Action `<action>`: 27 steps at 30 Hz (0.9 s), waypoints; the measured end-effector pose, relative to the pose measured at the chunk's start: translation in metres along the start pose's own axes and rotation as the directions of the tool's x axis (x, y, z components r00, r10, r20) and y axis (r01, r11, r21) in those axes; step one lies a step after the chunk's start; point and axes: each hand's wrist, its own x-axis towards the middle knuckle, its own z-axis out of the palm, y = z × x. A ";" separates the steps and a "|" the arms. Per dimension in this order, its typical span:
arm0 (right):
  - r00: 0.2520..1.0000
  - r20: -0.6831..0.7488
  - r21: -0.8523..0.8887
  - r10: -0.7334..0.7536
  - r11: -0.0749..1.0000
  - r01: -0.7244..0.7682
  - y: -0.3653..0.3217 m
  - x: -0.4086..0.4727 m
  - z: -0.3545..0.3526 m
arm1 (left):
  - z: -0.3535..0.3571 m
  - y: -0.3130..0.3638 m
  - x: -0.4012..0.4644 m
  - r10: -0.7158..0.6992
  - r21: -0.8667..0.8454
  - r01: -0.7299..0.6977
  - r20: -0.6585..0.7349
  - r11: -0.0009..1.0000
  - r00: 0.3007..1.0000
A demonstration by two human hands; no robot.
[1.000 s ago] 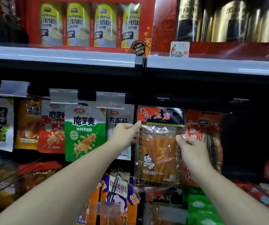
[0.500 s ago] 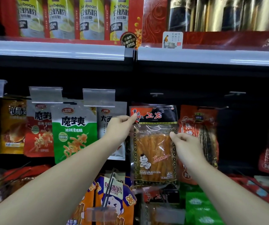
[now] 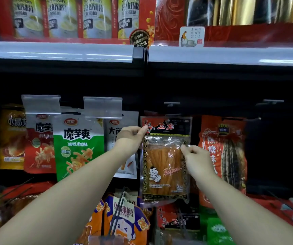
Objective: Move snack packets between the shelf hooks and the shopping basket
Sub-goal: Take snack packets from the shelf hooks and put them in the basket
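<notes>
With the left hand (image 3: 130,138) pinching the upper left corner and the right hand (image 3: 196,159) pinching the right edge of the orange snack packet (image 3: 165,165) at its hook, keep both grips level so the hang hole slides cleanly.

We see our left hand (image 3: 130,138) and right hand (image 3: 196,159) pinching the orange snack packet (image 3: 166,161) among hanging packets
</notes>
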 end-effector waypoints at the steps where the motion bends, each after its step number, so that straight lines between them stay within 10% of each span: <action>1: 1.000 0.004 -0.023 -0.018 1.000 0.019 0.000 0.000 -0.001 | -0.001 -0.001 -0.001 0.013 0.009 -0.013 0.002 1.000 1.000; 10: 0.959 -0.088 -0.429 -0.270 0.879 0.208 -0.012 -0.014 -0.029 | -0.035 -0.014 -0.021 0.155 0.266 -0.160 0.042 0.950 0.987; 19: 0.704 0.467 -0.759 -0.535 0.165 0.629 -0.051 -0.076 0.003 | -0.132 -0.039 -0.084 0.248 0.921 -0.252 0.181 0.297 0.952; 27: 0.394 0.747 -0.465 -0.535 0.003 0.886 -0.080 -0.152 0.148 | -0.294 -0.116 -0.194 -0.019 0.999 -0.046 0.046 0.009 0.999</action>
